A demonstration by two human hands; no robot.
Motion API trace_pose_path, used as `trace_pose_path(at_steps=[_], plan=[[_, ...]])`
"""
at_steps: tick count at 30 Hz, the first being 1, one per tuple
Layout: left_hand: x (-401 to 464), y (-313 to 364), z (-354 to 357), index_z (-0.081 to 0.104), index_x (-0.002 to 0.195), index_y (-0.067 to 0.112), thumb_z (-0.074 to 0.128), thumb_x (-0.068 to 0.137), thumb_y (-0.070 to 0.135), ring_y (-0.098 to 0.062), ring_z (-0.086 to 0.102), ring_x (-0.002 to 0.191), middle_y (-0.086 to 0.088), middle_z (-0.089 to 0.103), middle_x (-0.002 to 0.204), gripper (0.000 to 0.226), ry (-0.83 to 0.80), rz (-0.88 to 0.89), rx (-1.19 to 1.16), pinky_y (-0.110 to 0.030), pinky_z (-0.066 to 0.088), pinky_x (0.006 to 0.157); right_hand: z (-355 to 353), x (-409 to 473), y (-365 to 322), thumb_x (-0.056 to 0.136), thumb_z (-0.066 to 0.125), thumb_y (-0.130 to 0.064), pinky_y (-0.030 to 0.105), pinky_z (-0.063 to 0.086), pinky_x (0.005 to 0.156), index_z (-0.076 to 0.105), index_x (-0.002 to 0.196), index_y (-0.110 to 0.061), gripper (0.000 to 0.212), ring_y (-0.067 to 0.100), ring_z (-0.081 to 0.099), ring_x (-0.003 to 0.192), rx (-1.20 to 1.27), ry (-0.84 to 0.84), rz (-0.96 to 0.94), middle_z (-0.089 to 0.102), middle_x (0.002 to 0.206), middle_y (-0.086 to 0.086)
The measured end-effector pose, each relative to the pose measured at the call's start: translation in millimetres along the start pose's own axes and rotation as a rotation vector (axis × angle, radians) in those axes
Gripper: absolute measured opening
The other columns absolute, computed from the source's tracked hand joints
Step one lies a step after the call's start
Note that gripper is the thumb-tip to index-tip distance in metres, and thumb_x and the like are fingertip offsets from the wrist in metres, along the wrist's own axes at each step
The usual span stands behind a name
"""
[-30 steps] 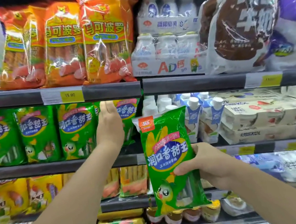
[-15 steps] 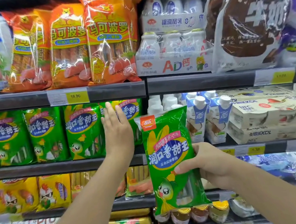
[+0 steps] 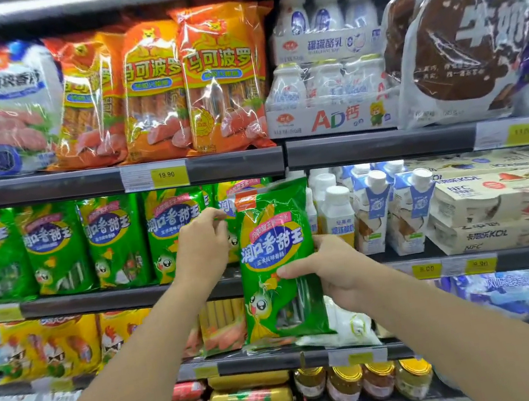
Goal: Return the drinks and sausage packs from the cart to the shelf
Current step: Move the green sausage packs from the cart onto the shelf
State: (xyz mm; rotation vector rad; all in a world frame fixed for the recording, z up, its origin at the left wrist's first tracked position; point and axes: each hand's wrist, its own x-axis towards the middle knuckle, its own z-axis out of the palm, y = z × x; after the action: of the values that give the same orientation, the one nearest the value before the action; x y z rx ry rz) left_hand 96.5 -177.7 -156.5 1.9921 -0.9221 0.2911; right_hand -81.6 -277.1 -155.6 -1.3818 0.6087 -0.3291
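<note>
My right hand (image 3: 329,268) grips a green corn-sausage pack (image 3: 277,257) by its right edge, holding it upright in front of the middle shelf (image 3: 99,301). A row of matching green sausage packs (image 3: 117,241) stands on that shelf to the left. My left hand (image 3: 202,244) is against the shelved green pack (image 3: 173,221) at the right end of that row, fingers curled on its right edge, just left of the held pack. The cart is out of view.
Orange sausage packs (image 3: 219,75) and small white bottle multipacks (image 3: 331,85) fill the upper shelf. White bottles and blue-capped cartons (image 3: 372,211) stand right of the green row. Yellow packs (image 3: 54,348) sit below, jars (image 3: 364,380) lower still.
My right hand has lifted the green pack up and closer to the shelf. My left hand went from flat on the shelved packs to curling its fingers on the rightmost one.
</note>
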Motion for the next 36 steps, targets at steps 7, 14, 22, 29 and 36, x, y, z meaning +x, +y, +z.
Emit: trace_pose_path(at_steps=[7,14,22,29,36], plan=[[-17.0,-9.5,-40.3,0.069,0.098,0.013,0.054,0.096,0.050,-0.022,0.067,0.091,-0.004,0.073,0.094,0.041,-0.234,-0.178,0.016,-0.037,0.053,0.085,48.3,38.3,-23.8,0.072,0.079,0.010,0.061,0.057,0.081,0.060,0.119,0.002,0.052,0.039,0.073,0.092,0.068,0.041,-0.058,0.074,0.104,0.024],[-12.1,-13.3,-31.3,0.060,0.111,0.007,0.080,0.078,0.043,-0.025,0.063,0.092,-0.012,0.066,0.104,0.053,-0.237,-0.264,0.046,-0.036,0.048,0.077,61.7,74.7,-34.6,0.074,0.082,0.002,0.062,0.051,0.094,0.060,0.112,-0.010,0.045,0.038,0.067,0.105,-0.006,0.145,-0.129,0.072,0.112,0.015],[-8.9,-6.8,-11.9,0.048,0.088,0.014,0.078,0.082,0.036,-0.016,0.052,0.062,0.003,0.055,0.073,0.037,-0.071,-0.256,0.181,-0.030,0.036,0.051,72.6,76.5,-57.0,0.095,0.064,-0.031,0.038,0.053,0.088,0.047,0.130,0.002,0.051,0.028,0.059,0.102,-0.756,0.278,-0.182,0.059,0.117,0.016],[-2.6,-3.8,-7.6,0.048,0.083,0.014,0.076,0.081,0.046,-0.024,0.060,0.074,-0.002,0.058,0.080,0.042,-0.110,-0.186,0.370,-0.032,0.048,0.062,68.2,77.9,-58.6,0.097,0.061,-0.028,0.036,0.053,0.072,0.055,0.103,-0.004,0.025,0.027,0.061,0.084,-1.154,0.286,-0.177,0.056,0.087,0.008],[5.6,-2.5,-13.6,0.047,0.072,0.012,0.067,0.087,0.051,-0.022,0.054,0.070,-0.002,0.052,0.071,0.047,-0.217,-0.134,0.497,-0.031,0.044,0.062,57.0,75.8,-41.7,0.099,0.053,-0.015,0.038,0.060,0.073,0.057,0.092,-0.007,0.011,0.023,0.056,0.070,-1.207,0.300,-0.108,0.052,0.081,0.005]])
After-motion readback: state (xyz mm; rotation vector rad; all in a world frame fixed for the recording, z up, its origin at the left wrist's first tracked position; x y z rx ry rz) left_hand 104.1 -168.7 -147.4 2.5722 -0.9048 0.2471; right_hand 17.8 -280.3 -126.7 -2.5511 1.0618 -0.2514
